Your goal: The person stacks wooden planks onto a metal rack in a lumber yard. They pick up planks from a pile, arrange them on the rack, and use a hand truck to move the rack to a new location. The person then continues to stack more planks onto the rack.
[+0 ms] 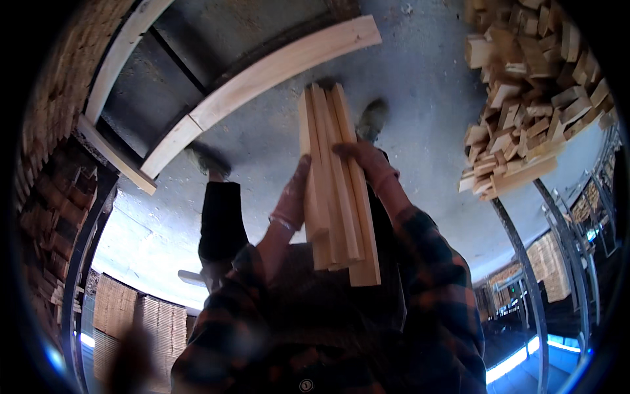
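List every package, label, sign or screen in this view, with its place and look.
None can be made out. Both hands, left hand and right hand, hold a bundle of pale wooden slats; a heap of cut wood blocks lies at upper right, with stacked wood at far left.

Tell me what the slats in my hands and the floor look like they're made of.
The slats, held between left hand and right hand, look like pale, unfinished sawn wood with visible grain. The floor looks like bare grey concrete, matte and mottled.
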`<state>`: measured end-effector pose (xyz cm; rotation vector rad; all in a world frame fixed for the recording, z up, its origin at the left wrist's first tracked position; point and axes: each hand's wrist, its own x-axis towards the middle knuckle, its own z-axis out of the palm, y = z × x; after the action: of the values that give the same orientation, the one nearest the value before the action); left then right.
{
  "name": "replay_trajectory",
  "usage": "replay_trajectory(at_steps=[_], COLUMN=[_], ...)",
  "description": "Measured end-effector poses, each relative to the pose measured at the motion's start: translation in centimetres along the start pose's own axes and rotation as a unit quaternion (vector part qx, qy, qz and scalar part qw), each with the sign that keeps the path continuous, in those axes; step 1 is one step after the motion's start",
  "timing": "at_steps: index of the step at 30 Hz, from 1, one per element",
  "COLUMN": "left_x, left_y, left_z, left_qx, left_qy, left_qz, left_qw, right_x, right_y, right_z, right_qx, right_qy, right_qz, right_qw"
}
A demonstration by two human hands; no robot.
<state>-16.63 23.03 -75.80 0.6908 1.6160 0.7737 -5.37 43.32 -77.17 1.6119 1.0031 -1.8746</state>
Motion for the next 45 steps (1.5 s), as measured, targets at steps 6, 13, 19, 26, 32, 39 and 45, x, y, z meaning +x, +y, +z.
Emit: replay_trajectory(at_steps=[6,13,19,26,32,39,45], left_x=[3.4,-4.3,-3.5,-0.2,1.0,-0.4,2.0], left_y=[5.6,9.3,4.7,-14.8,-26.9,-25.5,-22.2], left_z=[-1.2,-4.1,-15.5,-36.0,-48.0,-46.5,-46.7], left_qx=[-0.462,-0.271,-0.559,-0.615,-0.593,-0.407,-0.201], left_qy=[-0.025,-0.098,-0.008,0.197,0.199,0.415,0.498], left_qz=[-0.349,-0.167,-0.034,0.004,0.106,0.031,-0.087], left_qw=[0.815,0.943,0.828,0.763,0.773,0.813,0.839], right_x=[-3.4,-16.9,-13.9,0.5,18.2,22.3,20.4], right_y=[2.7,0.0,-10.4,-19.2,-21.7,-21.5,-21.8], right_z=[2.1,8.7,18.2,33.5,36.7,35.4,36.9], right_qx=[0.177,0.333,0.222,0.117,0.106,0.047,-0.219], right_qy=[0.063,0.17,0.119,-0.01,-0.048,-0.054,0.187], right_qz=[-0.04,-0.103,-0.217,-0.336,-0.285,-0.213,-0.384], right_qw=[0.981,0.922,0.943,0.935,0.951,0.975,0.877])
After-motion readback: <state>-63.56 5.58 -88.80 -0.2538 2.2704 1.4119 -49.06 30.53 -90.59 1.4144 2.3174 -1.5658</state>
